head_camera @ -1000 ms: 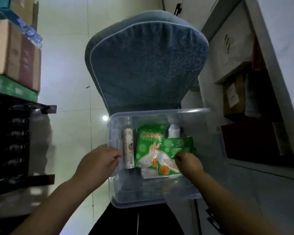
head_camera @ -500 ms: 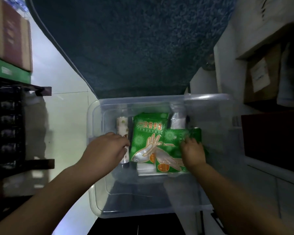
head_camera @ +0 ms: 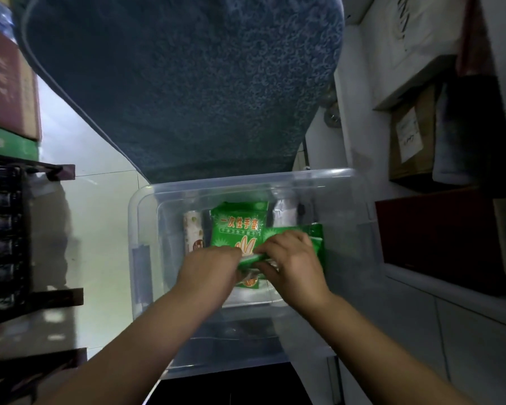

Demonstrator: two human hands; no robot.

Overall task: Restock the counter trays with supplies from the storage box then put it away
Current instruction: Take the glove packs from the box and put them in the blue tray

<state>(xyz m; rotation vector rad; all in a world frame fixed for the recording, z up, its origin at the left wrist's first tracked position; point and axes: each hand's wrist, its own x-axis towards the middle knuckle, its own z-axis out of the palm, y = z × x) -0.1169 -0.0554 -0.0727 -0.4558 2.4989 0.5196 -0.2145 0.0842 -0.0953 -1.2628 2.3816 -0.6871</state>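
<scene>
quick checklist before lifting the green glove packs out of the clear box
1. Both hands on a pack: ok. The left hand and right hand meet on the front green pack.
2. Grip closed around it: cannot tell, the fingers hide the contact.
3. Rear green pack free of the grasp: cannot tell.
4. Patterned roll out of the way: ok, it lies to the left of the packs.
5. Clear box open on top: ok, no lid over it.
6. Box steady on its support: cannot tell.
</scene>
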